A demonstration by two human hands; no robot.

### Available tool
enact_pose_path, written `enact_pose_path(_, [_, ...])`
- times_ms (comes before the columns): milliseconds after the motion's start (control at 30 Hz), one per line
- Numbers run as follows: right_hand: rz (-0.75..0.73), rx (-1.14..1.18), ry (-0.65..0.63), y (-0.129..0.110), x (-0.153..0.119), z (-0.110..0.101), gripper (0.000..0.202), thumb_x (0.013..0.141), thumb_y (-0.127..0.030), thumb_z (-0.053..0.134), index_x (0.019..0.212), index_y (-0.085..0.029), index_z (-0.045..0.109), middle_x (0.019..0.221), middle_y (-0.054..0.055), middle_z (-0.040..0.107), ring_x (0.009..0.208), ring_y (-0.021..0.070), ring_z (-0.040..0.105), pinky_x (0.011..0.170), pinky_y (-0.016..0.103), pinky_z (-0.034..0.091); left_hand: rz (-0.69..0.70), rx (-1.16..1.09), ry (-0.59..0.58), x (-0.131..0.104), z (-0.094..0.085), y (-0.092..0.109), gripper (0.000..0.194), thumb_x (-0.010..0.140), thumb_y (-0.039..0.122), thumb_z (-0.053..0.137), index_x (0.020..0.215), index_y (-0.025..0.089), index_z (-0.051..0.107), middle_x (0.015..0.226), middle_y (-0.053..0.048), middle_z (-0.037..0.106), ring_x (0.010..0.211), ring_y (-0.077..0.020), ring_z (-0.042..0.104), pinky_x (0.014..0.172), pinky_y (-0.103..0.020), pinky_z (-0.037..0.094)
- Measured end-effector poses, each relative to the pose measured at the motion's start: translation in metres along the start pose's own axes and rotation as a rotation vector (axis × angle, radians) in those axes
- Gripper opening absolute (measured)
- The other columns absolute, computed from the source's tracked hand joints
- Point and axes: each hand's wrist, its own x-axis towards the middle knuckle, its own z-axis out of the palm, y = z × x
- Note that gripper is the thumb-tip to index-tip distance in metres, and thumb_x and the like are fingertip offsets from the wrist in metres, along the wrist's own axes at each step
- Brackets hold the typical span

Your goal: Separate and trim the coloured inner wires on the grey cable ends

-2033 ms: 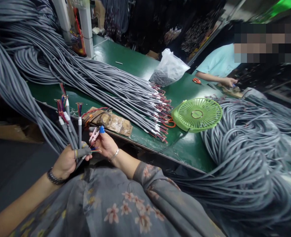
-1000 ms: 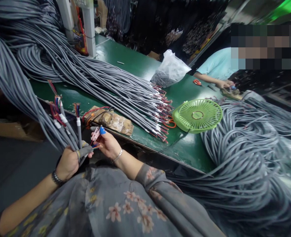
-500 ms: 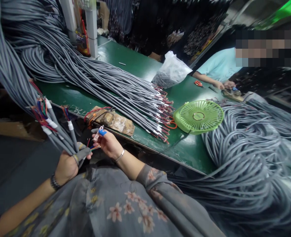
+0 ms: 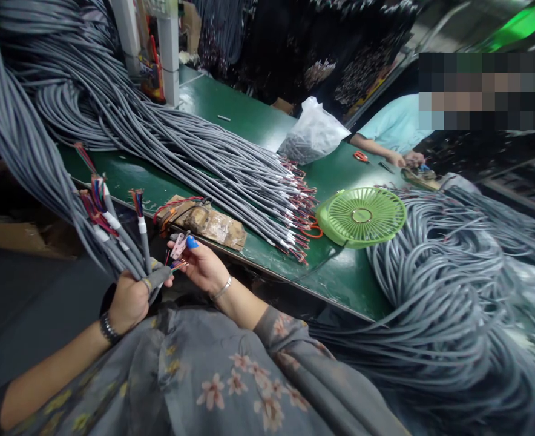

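My left hand (image 4: pixel 131 300) is closed around several grey cables (image 4: pixel 123 257), whose stripped ends with white tape and coloured wires fan upward. Grey coverings sit on some of its fingers. From that fist a cable end with thin coloured wires (image 4: pixel 180 265) points toward my right hand (image 4: pixel 207 269). Between the thumb and fingers of the right hand is a small pale pink tool (image 4: pixel 177 247), its exact kind unclear. A blue cover wraps the right thumb. The wire tips lie close by the right fingers; whether they touch is hard to tell.
Bundled grey cables (image 4: pixel 195 151) lie across the green table (image 4: pixel 340 290), near a wooden block (image 4: pixel 222 227) at its edge. A green fan (image 4: pixel 362 212), a plastic bag (image 4: pixel 315 130) and coiled cables (image 4: pixel 449 272) are to the right. Another person's hands (image 4: pixel 408 158) work across the table.
My left hand has shifted slightly right with its cables, and their fanned ends have moved right too. My right hand still holds the pink tool, which has turned a little.
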Motion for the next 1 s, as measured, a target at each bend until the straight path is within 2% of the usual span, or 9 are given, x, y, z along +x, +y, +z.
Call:
enact_pose_path(200, [-0.008, 0.024, 0.01, 0.004, 0.002, 0.002, 0.026, 0.104, -0.046, 0.085, 0.098, -0.021, 0.079, 0.105, 0.008, 0.089, 0.082, 0.0183, 0.074, 0.076, 0.029, 0.062, -0.028, 0.018, -0.023, 0.002, 0.0, -0.002, 0.029, 0.058, 0.044, 0.094, 0.051, 0.024, 0.073, 0.053, -0.002, 0.072, 0.058, -0.0216, 0.065, 0.068, -0.036, 0.055])
enact_pose_path(333, [0.046, -0.026, -0.046, 0.002, 0.002, 0.0, 0.045, 0.108, -0.063, 0.076, 0.093, -0.02, 0.077, 0.102, 0.009, 0.087, 0.076, 0.0161, 0.071, 0.072, 0.027, 0.061, -0.006, 0.02, -0.018, -0.001, -0.004, -0.002, 0.03, 0.06, 0.044, 0.093, 0.05, 0.024, 0.074, 0.055, -0.003, 0.073, 0.059, -0.0209, 0.067, 0.069, -0.036, 0.056])
enact_pose_path(433, [0.156, -0.185, -0.15, 0.001, 0.001, -0.008, 0.06, 0.102, -0.078, 0.075, 0.092, -0.018, 0.077, 0.094, 0.009, 0.084, 0.073, 0.0159, 0.071, 0.068, 0.026, 0.06, 0.017, 0.072, -0.039, -0.004, -0.011, -0.004, 0.032, 0.063, 0.047, 0.094, 0.051, 0.024, 0.075, 0.055, -0.004, 0.075, 0.058, -0.0222, 0.067, 0.065, -0.036, 0.056])
enact_pose_path(500, [0.195, -0.294, -0.206, 0.002, -0.001, -0.012, 0.061, 0.094, -0.078, 0.085, 0.092, -0.017, 0.078, 0.09, 0.007, 0.082, 0.072, 0.0155, 0.071, 0.067, 0.025, 0.059, 0.032, 0.129, -0.058, -0.006, -0.017, -0.006, 0.032, 0.065, 0.049, 0.093, 0.051, 0.025, 0.076, 0.056, -0.004, 0.076, 0.059, -0.0244, 0.07, 0.066, -0.037, 0.057])
enact_pose_path(600, [0.137, -0.4, -0.241, 0.006, -0.005, -0.012, 0.057, 0.076, -0.066, 0.104, 0.087, -0.018, 0.076, 0.079, 0.002, 0.078, 0.069, 0.0144, 0.07, 0.068, 0.026, 0.057, 0.027, 0.194, -0.094, -0.005, -0.022, -0.01, 0.032, 0.064, 0.051, 0.093, 0.05, 0.027, 0.076, 0.059, -0.006, 0.08, 0.064, -0.0294, 0.075, 0.07, -0.039, 0.061])
enact_pose_path(667, [0.089, -0.444, -0.267, 0.008, -0.007, -0.01, 0.056, 0.068, -0.06, 0.109, 0.083, -0.019, 0.074, 0.071, -0.002, 0.074, 0.065, 0.0149, 0.069, 0.068, 0.027, 0.057, 0.009, 0.219, -0.12, -0.004, -0.023, -0.01, 0.033, 0.06, 0.051, 0.095, 0.05, 0.028, 0.075, 0.06, -0.006, 0.081, 0.066, -0.0311, 0.076, 0.069, -0.038, 0.062])
enact_pose_path(833, [-0.033, -0.551, -0.305, 0.01, -0.013, -0.007, 0.062, 0.055, -0.065, 0.111, 0.079, -0.02, 0.076, 0.072, -0.003, 0.075, 0.064, 0.0163, 0.068, 0.069, 0.031, 0.059, -0.088, 0.262, -0.284, 0.003, -0.026, -0.004, 0.03, 0.057, 0.041, 0.096, 0.048, 0.029, 0.07, 0.052, -0.003, 0.073, 0.057, -0.0261, 0.067, 0.059, -0.032, 0.056])
enact_pose_path(900, [-0.101, -0.587, -0.299, 0.009, -0.015, -0.008, 0.062, 0.052, -0.066, 0.111, 0.077, -0.02, 0.078, 0.075, -0.002, 0.075, 0.069, 0.016, 0.067, 0.073, 0.031, 0.059, -0.115, 0.291, -0.356, 0.005, -0.027, -0.002, 0.024, 0.058, 0.038, 0.092, 0.048, 0.027, 0.073, 0.053, -0.004, 0.074, 0.056, -0.0247, 0.065, 0.058, -0.031, 0.054])
enact_pose_path(1000, [-0.119, -0.596, -0.275, 0.007, -0.017, -0.011, 0.059, 0.059, -0.065, 0.109, 0.079, -0.018, 0.078, 0.076, -0.003, 0.072, 0.074, 0.0152, 0.064, 0.078, 0.03, 0.058, -0.114, 0.319, -0.385, 0.005, -0.029, -0.002, 0.022, 0.06, 0.039, 0.089, 0.049, 0.025, 0.077, 0.055, -0.007, 0.076, 0.055, -0.0238, 0.065, 0.058, -0.031, 0.053])
